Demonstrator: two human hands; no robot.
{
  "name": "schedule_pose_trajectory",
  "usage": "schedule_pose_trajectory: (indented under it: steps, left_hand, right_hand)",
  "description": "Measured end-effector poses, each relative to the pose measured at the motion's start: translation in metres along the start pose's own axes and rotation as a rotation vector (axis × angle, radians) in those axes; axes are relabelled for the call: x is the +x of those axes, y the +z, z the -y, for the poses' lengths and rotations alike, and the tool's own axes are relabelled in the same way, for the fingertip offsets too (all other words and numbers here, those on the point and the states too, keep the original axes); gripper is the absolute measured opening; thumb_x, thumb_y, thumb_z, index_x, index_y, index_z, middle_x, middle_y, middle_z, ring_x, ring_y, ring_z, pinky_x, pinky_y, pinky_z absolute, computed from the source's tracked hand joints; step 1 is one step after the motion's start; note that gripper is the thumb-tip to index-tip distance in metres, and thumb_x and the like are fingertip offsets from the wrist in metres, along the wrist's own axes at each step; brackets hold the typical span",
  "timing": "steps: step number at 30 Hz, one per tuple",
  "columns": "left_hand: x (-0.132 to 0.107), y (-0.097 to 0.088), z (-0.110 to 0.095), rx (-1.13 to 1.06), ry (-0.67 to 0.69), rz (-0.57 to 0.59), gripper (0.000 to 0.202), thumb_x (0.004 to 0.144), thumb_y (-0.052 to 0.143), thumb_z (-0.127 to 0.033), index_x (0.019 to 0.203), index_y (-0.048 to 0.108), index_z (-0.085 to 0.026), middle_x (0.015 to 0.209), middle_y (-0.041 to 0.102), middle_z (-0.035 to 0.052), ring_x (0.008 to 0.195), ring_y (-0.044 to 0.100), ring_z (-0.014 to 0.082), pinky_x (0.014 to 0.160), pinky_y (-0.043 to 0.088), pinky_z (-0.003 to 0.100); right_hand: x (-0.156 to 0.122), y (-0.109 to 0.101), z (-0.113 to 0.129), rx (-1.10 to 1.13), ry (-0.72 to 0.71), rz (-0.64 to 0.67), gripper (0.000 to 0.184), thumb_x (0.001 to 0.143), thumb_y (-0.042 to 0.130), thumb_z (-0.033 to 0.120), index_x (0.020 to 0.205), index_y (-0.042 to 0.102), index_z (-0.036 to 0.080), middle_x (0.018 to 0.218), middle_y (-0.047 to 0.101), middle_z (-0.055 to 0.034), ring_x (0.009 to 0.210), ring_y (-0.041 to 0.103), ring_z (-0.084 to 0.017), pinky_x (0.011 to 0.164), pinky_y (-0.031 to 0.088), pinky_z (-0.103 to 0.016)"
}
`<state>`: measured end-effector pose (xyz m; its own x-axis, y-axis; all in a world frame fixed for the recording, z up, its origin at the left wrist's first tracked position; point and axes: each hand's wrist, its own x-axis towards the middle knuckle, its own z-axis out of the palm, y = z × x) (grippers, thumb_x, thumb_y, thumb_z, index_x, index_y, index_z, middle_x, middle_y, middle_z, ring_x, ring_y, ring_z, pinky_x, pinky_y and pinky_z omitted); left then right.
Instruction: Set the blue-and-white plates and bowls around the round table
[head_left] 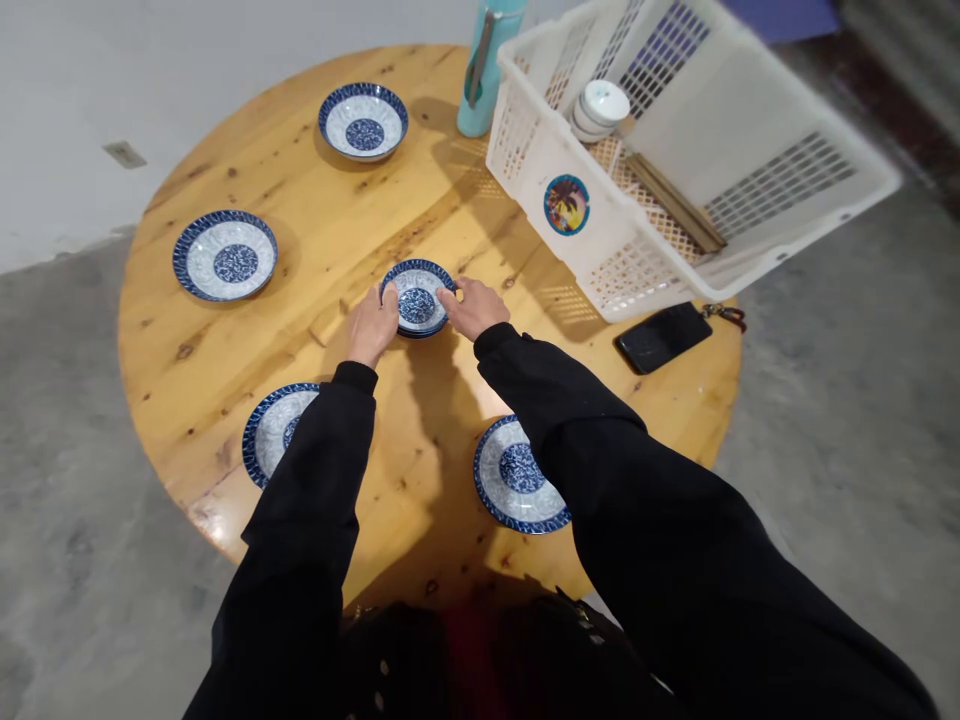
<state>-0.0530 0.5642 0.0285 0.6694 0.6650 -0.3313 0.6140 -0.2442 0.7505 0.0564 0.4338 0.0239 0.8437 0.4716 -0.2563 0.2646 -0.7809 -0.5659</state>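
At the middle of the round table, a short stack of small blue-and-white plates point(417, 290) is held between my two hands. My left hand point(373, 325) grips its left rim, thumb on top and the other fingers around the side. On the opposite rim, my right hand point(474, 306) has its thumb over the edge in the same way. Larger plates with the same pattern lie around: one at the back point(364, 122), one at the left point(226, 256), one partly under my left sleeve point(274, 430) and one partly under my right sleeve point(519, 478).
A white plastic basket point(540, 165) stands at the right of the wooden table point(315, 250), holding stacked white bowls point(600, 108) and a bundle of wooden chopsticks point(675, 205). A turquoise bottle point(487, 75) is beside it. A black phone point(664, 338) lies near the right edge.
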Motion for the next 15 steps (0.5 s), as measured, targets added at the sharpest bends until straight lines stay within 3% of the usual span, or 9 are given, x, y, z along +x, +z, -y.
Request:
schedule_pose_trajectory:
  steps: [3, 9, 15]
  left_hand:
    - [0.003, -0.003, -0.006, 0.174, 0.06, -0.045, 0.034, 0.1, 0.032, -0.043, 0.093, 0.059, -0.023, 0.104, 0.073, 0.0116, 0.114, 0.066, 0.0302, 0.099, 0.048, 0.044]
    - [0.007, 0.001, -0.009, 0.262, 0.055, -0.069, 0.032, 0.1, 0.031, -0.034, 0.093, 0.059, -0.022, 0.096, 0.074, 0.0121, 0.112, 0.067, 0.0298, 0.097, 0.047, 0.041]
    - [0.012, 0.003, -0.005, 0.167, 0.0, -0.038, 0.032, 0.101, 0.035, -0.037, 0.096, 0.061, -0.02, 0.072, 0.069, 0.006, 0.081, 0.073, 0.0239, 0.082, 0.053, 0.035]
  right_hand:
    - [-0.004, -0.008, 0.007, -0.106, -0.033, 0.037, 0.032, 0.094, 0.044, 0.039, 0.107, 0.065, 0.019, 0.106, 0.072, -0.0166, 0.107, 0.065, -0.036, 0.095, 0.05, -0.05]
    - [-0.001, -0.006, 0.015, -0.155, -0.024, 0.03, 0.02, 0.088, 0.046, 0.019, 0.094, 0.065, 0.017, 0.098, 0.071, -0.0173, 0.1, 0.067, -0.034, 0.09, 0.05, -0.044]
    - [0.006, -0.006, 0.018, -0.163, -0.011, 0.017, 0.014, 0.085, 0.05, 0.017, 0.086, 0.064, 0.016, 0.091, 0.07, -0.0186, 0.093, 0.068, -0.034, 0.087, 0.05, -0.044]
